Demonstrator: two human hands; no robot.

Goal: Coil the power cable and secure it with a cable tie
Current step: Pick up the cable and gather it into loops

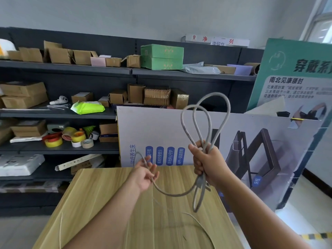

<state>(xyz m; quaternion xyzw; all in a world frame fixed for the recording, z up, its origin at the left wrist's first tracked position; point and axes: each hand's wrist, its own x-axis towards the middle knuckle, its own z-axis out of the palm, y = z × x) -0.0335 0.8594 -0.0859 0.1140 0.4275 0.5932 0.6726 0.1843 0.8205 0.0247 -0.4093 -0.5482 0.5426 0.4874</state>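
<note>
- Power cable (206, 123), a grey cord, is held up in the air above the wooden surface (100, 198), gathered mostly in the right hand (206, 162).
- Two loops stand up out of that fist, one taller than the other; below the fist, one narrow loop hangs down towards the surface without clearly touching it.
- From the bottom of the fist, a slack run of cord sags across to the left hand (145, 174), then curls up behind it into a small blurred arc.
- Right hand: closed tight around the bunched strands, thumb on top.
- Left hand: fingers loosely curled with the cord running through them, a light guiding hold rather than a clamp.
- Progress, as I judge it: coiling is partly done. A few turns are gathered, but the stretch reaching the left hand has yet to be wound in.
- No tie is on the bundle, so securing it is not yet done.
- Count: one cable, two hands, three gathered loops in all.
- Thin pale strips (201, 225) lie on the surface near the person. They could be cable ties, perhaps three of them, though they are too faint to be sure.
- More pale strips (57, 106) lie on a shelf (59, 115) well behind.
</note>
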